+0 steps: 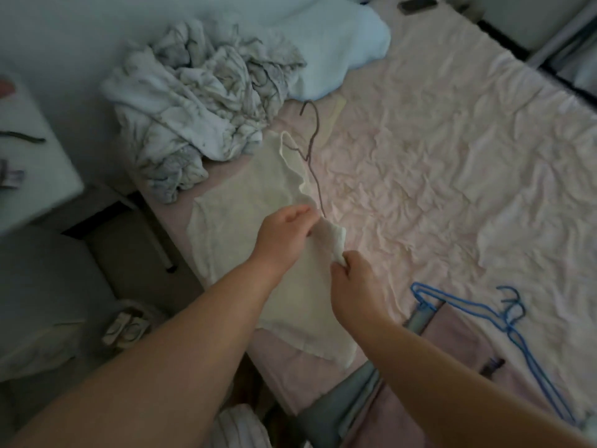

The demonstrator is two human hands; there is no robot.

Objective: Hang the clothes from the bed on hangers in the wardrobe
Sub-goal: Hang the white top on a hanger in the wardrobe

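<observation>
The bed (436, 150) with its crumpled pink sheet carries a white garment (245, 195) near its left edge, a grey hanger (312, 147) partly inside it. The left hand (284, 234) pinches the fabric's neckline, the right hand (355, 286) grips a bunched fold (both grips narrow). Blue hangers (510, 321) lie rightward.

text: none readable | labels: none | numbers: none

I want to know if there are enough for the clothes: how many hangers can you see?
At least 3. A grey hanger goes into the white top both hands hold. Two blue hangers lie overlapped on the bed's right; more could be tangled there.
</observation>
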